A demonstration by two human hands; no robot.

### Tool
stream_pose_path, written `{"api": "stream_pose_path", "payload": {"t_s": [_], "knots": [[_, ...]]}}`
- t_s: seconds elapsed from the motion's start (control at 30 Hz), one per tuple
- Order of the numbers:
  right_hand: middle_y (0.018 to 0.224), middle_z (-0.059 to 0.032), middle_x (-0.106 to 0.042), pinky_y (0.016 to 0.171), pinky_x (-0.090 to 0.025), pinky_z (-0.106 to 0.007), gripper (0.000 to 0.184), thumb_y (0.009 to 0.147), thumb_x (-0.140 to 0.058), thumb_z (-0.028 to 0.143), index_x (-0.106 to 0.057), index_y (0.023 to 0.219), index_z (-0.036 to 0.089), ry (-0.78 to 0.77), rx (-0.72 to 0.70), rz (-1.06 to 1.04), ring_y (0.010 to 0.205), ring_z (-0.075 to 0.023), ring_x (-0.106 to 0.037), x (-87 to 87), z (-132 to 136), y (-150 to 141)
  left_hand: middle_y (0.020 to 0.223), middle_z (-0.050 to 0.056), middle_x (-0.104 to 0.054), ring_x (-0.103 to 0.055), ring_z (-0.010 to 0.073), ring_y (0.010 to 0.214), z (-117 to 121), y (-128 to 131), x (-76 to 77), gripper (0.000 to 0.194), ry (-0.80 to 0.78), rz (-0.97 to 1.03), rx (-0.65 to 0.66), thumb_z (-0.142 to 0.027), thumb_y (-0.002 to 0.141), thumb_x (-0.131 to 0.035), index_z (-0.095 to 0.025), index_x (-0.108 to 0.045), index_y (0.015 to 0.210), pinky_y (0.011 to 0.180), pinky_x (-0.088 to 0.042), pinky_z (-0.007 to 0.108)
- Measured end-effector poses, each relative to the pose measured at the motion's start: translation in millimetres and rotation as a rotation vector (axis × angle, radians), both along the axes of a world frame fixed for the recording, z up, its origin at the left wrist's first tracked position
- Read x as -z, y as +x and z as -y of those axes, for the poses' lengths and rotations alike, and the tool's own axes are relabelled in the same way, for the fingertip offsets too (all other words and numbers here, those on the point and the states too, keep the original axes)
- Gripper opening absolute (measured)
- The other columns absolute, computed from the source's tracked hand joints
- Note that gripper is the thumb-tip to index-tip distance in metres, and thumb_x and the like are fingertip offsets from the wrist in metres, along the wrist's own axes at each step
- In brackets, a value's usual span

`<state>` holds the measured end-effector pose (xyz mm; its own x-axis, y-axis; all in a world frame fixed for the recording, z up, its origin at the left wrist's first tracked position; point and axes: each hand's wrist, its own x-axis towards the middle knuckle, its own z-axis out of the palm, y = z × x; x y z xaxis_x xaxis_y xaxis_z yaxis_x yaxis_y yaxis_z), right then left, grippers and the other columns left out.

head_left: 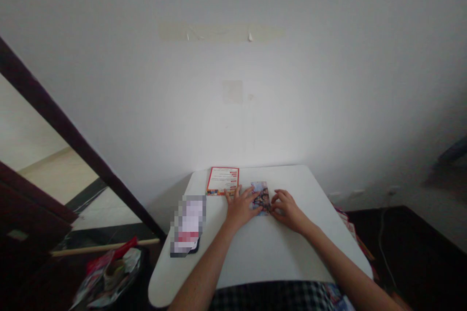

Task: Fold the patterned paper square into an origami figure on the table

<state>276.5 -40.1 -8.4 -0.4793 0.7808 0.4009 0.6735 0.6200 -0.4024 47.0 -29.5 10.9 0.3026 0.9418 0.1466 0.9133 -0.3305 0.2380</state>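
Both hands sit on a small patterned card [260,198], which lies flat near the far edge of the white folding bench [277,265], a little right of its middle. The left hand [241,209] is open, its fingers spread and their tips at the card's 9 o'clock edge. The right hand [288,211] is also open, with its fingers curved slightly and lying over the card's 3 o'clock side. Neither hand is clearly pinching the card, and the hands partly hide it.

At 10 o'clock from the patterned card, a red-bordered printed card [223,181] lies flat, just beside the left hand's fingertips. At 8 o'clock, near the bench's left edge, sits a pixelated object [188,223] that cannot be made out. Checked fabric [277,296] shows at the bench's 6 o'clock edge.

Beyond the bench's 3 o'clock edge, a stack of colourful papers [350,231] is partly hidden. A crumpled plastic bag with red on it [109,272] lies on the floor at 8 o'clock. A pale wall [233,121] rises behind the bench, with a strip of tape residue [219,32] high on it.
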Motion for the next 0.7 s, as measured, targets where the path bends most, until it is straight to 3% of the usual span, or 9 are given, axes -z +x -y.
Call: {"api": "stream_pose_path", "payload": {"t_s": [0.5,0.7], "knots": [[0.111,-0.0058,-0.061,0.109,-0.037,-0.051,0.009,0.085,-0.063,0.025,-0.071,0.087,0.028,-0.061,-0.029,-0.036,0.131,-0.0283,-0.041,-1.9,13,2,0.153,-0.010,-0.044,-0.022,0.0384,0.145,-2,-1,4.5,0.056,0.009,0.034,0.005,-0.069,0.082,-0.053,-0.057,-0.045,0.136,0.109,0.011,0.078],[0.113,-0.0076,-0.059,0.105,-0.041,-0.050,0.006,0.085,-0.066,0.027,-0.071,0.083,0.027,-0.039,0.047,-0.139,0.127,-0.0285,-0.043,7.6,0,4,0.152,-0.010,-0.044,-0.023,0.0380,0.145,-2,-2,5.9,0.056,0.024,0.021,0.003,-0.072,0.082,-0.051,-0.058,-0.045,0.135,0.109,0.009,0.079]]}}
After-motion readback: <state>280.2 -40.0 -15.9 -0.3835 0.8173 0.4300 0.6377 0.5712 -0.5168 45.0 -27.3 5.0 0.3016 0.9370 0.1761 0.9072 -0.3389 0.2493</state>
